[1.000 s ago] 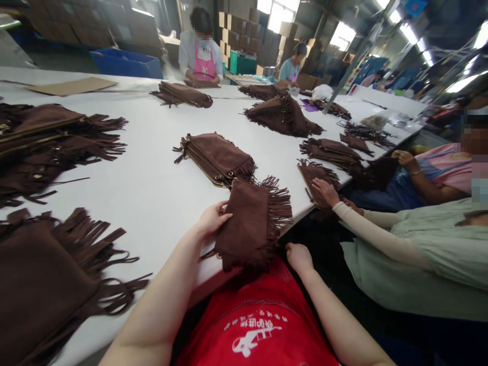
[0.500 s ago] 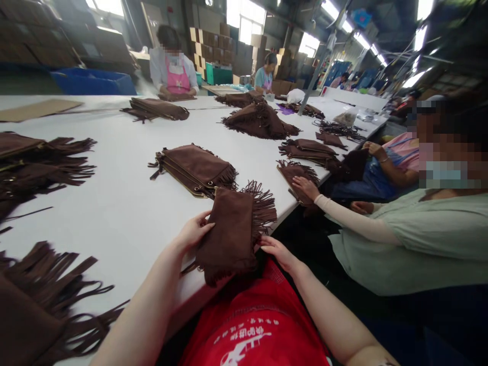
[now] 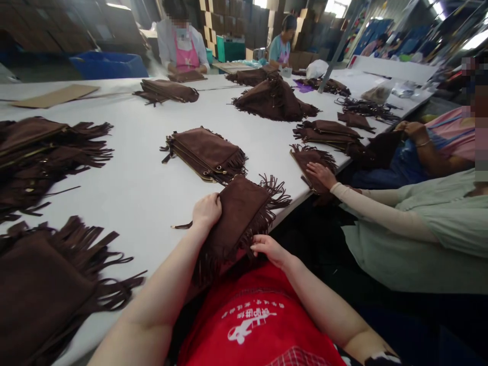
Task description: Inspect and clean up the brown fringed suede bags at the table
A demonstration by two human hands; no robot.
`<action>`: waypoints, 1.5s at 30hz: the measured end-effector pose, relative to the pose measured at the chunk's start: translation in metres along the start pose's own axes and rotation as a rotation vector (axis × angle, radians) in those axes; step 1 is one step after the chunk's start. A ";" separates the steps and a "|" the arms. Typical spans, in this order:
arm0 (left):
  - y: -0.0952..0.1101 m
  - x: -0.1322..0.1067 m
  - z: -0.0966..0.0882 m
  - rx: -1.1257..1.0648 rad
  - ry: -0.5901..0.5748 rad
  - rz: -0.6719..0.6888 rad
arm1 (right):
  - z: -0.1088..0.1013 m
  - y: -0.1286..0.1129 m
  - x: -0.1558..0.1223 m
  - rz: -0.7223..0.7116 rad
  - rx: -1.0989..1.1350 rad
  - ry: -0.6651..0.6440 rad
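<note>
A dark brown fringed pouch (image 3: 240, 208) lies at the near edge of the table, tilted over it, with long strips hanging along its right and lower sides. My left hand (image 3: 208, 209) is closed on the pouch's left edge, fingers curled out of sight behind it. At the lower right, my right hand (image 3: 269, 249) pinches strands of the pouch's fringe between thumb and fingers. A thin strap (image 3: 182, 225) with a metal tip sticks out left of my left wrist. Just beyond lies a stack of brown zippered pouches (image 3: 206, 150).
More fringed pouches lie on the white table (image 3: 133, 168): a pile at left (image 3: 41, 147), a large one near left (image 3: 41, 290), and a heap farther back (image 3: 274, 99). On the right, a co-worker's hand (image 3: 322, 175) rests on another pouch. A blue bin (image 3: 109, 65) stands behind the table.
The pouch has turned and tipped, its top leaning right. My left hand has shifted up and curled over its edge; my right hand has moved slightly left onto the fringe. The view has tilted down.
</note>
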State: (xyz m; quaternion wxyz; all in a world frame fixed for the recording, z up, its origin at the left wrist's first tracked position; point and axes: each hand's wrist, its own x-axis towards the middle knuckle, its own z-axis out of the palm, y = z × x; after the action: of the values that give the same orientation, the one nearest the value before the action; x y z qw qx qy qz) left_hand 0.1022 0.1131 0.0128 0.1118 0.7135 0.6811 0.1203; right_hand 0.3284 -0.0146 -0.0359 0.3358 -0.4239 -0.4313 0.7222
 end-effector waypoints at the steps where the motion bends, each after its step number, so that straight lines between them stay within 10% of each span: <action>1: 0.002 -0.004 0.003 0.016 0.034 0.003 | 0.001 -0.001 -0.001 -0.004 0.007 -0.014; 25: 0.002 -0.014 -0.001 0.046 0.116 0.079 | -0.001 0.013 0.016 0.317 -0.453 0.221; 37: -0.002 -0.012 -0.004 -0.050 -0.016 0.175 | -0.099 0.031 -0.027 0.506 -0.922 0.454; 41: -0.002 -0.011 -0.005 -0.050 -0.032 0.173 | -0.134 0.025 -0.041 0.422 -0.895 0.569; 45: -0.002 -0.011 -0.004 -0.049 -0.037 0.153 | -0.120 0.022 -0.024 0.107 -0.516 0.555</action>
State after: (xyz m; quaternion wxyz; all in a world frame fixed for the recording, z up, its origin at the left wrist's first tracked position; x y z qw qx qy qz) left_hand 0.0989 0.1023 0.0158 0.1322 0.7625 0.6194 0.1319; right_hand 0.4442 -0.0035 -0.0804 0.2838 -0.6958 -0.4687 0.4644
